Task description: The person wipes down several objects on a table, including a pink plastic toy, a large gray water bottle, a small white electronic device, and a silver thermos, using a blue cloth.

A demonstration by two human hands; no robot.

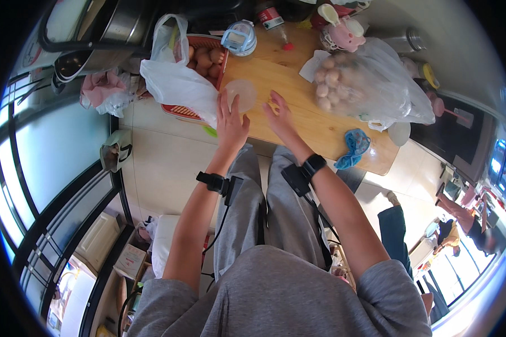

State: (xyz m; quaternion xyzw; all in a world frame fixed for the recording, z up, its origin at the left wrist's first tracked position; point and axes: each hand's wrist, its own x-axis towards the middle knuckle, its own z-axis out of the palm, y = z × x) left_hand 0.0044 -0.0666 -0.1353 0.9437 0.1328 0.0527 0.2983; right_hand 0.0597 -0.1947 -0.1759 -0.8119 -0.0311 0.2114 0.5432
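My left hand (231, 124) is spread at the table's front edge, beside a white plastic bag (177, 86) draped over a red basket (182, 111). Its fingertips overlap the rim of a translucent round lid or shallow bowl (243, 93); I cannot tell whether they touch it. Brown eggs (204, 61) fill the uncovered part of the basket. To the right of the round piece, my right hand (281, 116) hovers over the wooden table (274, 67), fingers parted and holding nothing. Farther right lies a clear plastic bag (375, 84) with paler eggs (331, 82) inside.
A light-blue lidded container (240, 38), a bottle with a red cap (274, 23) and a pink cup (343, 33) stand at the back. A crumpled blue cloth (354, 147) and another translucent disc (399, 134) lie near the right edge. Other people (449, 236) are in the background.
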